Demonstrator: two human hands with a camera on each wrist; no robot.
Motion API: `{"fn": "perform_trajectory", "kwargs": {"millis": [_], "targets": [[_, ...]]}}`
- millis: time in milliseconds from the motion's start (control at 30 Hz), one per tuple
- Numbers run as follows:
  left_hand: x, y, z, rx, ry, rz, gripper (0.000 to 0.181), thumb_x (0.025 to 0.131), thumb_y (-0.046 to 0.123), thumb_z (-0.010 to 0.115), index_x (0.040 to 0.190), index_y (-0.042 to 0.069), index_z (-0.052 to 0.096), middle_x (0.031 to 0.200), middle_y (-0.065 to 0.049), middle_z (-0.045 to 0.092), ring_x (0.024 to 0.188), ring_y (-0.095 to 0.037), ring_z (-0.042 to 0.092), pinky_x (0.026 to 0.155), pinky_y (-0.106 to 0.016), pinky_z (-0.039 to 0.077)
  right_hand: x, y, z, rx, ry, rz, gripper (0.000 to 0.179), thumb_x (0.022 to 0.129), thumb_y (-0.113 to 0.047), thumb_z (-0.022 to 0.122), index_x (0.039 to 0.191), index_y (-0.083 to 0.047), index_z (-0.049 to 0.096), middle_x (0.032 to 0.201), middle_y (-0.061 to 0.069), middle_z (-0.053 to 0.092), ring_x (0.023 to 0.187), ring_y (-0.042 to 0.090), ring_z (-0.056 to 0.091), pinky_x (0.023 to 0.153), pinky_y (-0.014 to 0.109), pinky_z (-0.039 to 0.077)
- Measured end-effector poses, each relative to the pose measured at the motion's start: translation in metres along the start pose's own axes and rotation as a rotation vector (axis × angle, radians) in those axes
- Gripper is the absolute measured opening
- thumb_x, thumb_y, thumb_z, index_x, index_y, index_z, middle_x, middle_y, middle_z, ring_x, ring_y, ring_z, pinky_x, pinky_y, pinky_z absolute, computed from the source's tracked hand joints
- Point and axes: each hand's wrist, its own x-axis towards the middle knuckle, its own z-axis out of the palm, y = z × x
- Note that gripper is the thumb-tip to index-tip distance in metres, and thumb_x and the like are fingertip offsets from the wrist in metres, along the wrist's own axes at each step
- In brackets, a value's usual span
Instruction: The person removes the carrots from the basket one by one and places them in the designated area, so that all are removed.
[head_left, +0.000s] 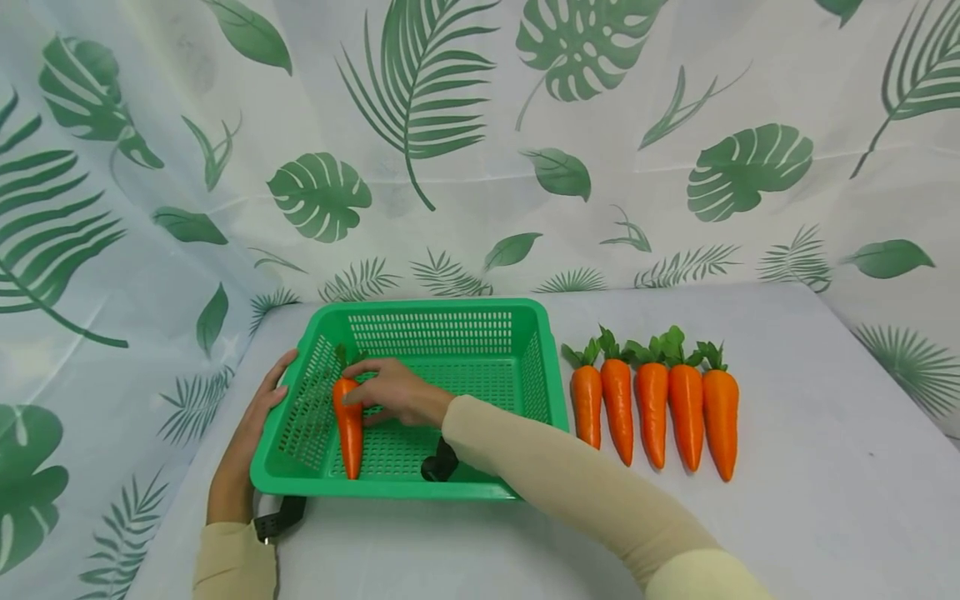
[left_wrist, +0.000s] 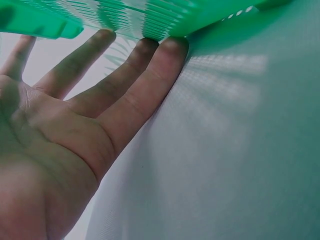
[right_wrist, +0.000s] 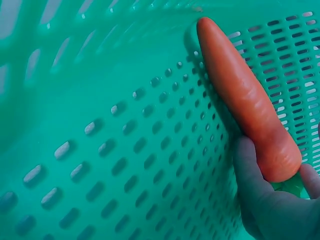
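Observation:
A green plastic basket [head_left: 480, 490] with slotted walls sits on the table. Inside it, near the left wall, lies an orange carrot [head_left: 349, 433], its leafy top pointing to the back. My right hand [head_left: 397, 392] reaches in and grips this carrot near its thick end; in the right wrist view, the thumb [right_wrist: 247, 160] lies along one side of the carrot [right_wrist: 245, 95]. On the basket's outer left side rests my left hand [head_left: 258, 408]. The left wrist view has the left hand [left_wrist: 85, 120] with fairly straight fingers, tips against the slotted wall [left_wrist: 145, 20].
Several carrots [head_left: 652, 412] with green tops lie in a row right of the basket, tips toward me. The white table [head_left: 810, 467] extends to their right. Behind stands a leaf-patterned curtain [head_left: 465, 192], which also hangs along the left side.

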Motion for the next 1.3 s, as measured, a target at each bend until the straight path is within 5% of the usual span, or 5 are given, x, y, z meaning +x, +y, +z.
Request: {"fn": "perform_trajectory", "kwargs": {"millis": [233, 433, 867, 1167, 1300], "targets": [[-0.003, -0.002, -0.001, -0.016, -0.014, -0.006, 0.065, 0.118, 0.024, 0.031, 0.171, 0.001, 0.003, 0.159, -0.006, 0.025, 0.123, 0.000, 0.053, 0.094, -0.020, 0.049, 0.002, 0.001, 0.001, 0.016, -0.004, -0.005, 0.049, 0.096, 0.002, 0.074, 0.144, -0.001, 0.065, 0.115, 0.012, 0.066, 0.100, 0.028, 0.068, 0.086, 0.049, 0.062], [0.000, -0.001, -0.001, -0.020, -0.003, -0.041, 0.069, 0.117, 0.024, 0.033, 0.169, -0.004, -0.004, 0.168, -0.027, 0.003, 0.124, 0.008, 0.049, 0.097, -0.016, 0.045, 0.002, 0.000, 0.003, 0.019, -0.010, -0.012, 0.050, 0.096, 0.003, 0.074, 0.145, -0.001, 0.065, 0.119, 0.011, 0.065, 0.103, 0.028, 0.069, 0.087, 0.046, 0.062], [0.003, 0.001, -0.001, -0.012, 0.007, -0.071, 0.070, 0.117, 0.024, 0.032, 0.169, -0.002, -0.006, 0.171, -0.032, -0.004, 0.124, 0.009, 0.048, 0.096, -0.016, 0.045, 0.010, 0.003, 0.005, 0.016, 0.025, -0.041, 0.048, 0.094, 0.010, 0.073, 0.140, -0.001, 0.068, 0.113, 0.011, 0.066, 0.098, 0.028, 0.071, 0.083, 0.044, 0.063], [-0.001, -0.006, -0.001, -0.051, -0.033, 0.033, 0.063, 0.118, 0.023, 0.032, 0.173, 0.005, 0.006, 0.155, 0.008, 0.030, 0.129, 0.003, 0.050, 0.099, -0.018, 0.046, 0.012, 0.005, 0.008, -0.023, 0.054, -0.057, 0.048, 0.092, 0.010, 0.076, 0.139, -0.002, 0.070, 0.113, 0.011, 0.066, 0.096, 0.026, 0.070, 0.084, 0.044, 0.063], [-0.003, -0.007, -0.001, -0.055, -0.033, 0.054, 0.060, 0.118, 0.022, 0.032, 0.173, 0.010, 0.013, 0.151, 0.013, 0.038, 0.124, -0.002, 0.055, 0.095, -0.020, 0.050, 0.013, 0.006, 0.009, -0.051, 0.052, -0.072, 0.048, 0.093, 0.009, 0.076, 0.139, -0.002, 0.070, 0.114, 0.011, 0.066, 0.095, 0.025, 0.069, 0.081, 0.041, 0.063]]}}
